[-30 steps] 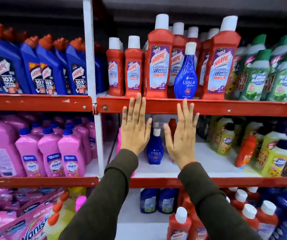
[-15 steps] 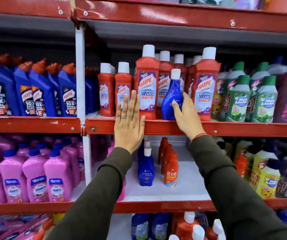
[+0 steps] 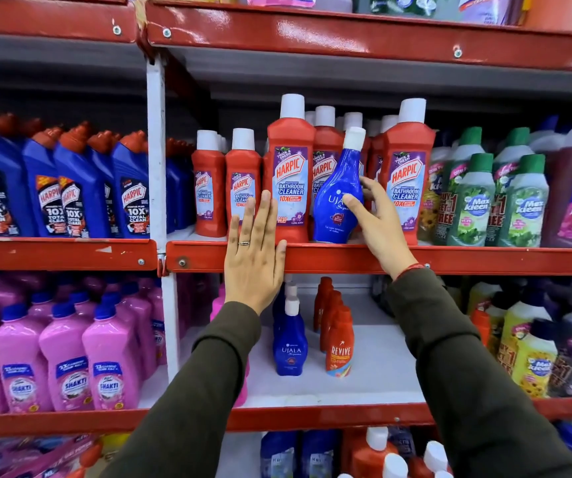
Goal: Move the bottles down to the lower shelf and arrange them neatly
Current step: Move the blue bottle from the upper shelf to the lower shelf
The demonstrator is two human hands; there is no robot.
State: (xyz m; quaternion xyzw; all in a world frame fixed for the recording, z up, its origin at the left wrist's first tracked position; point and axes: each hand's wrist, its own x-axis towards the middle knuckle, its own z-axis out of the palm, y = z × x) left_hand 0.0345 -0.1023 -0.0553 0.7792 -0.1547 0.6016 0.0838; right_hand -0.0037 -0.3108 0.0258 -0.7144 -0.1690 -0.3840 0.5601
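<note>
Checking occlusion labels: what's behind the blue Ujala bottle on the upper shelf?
Behind the tilted Ujala bottle, gripped by the right hand, stand red Harpic bathroom cleaner bottles in rows. Their lower labels are covered, and how deep the rows run cannot be seen.

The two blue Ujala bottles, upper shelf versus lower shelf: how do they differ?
The upper Ujala bottle tilts, gripped by the right hand; the lower Ujala bottle stands upright, untouched. The upper is among red Harpic bottles; the lower is beside a Revive bottle. Both are blue, white-capped.

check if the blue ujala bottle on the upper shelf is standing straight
No, the blue Ujala bottle leans right, in the right hand.
</note>
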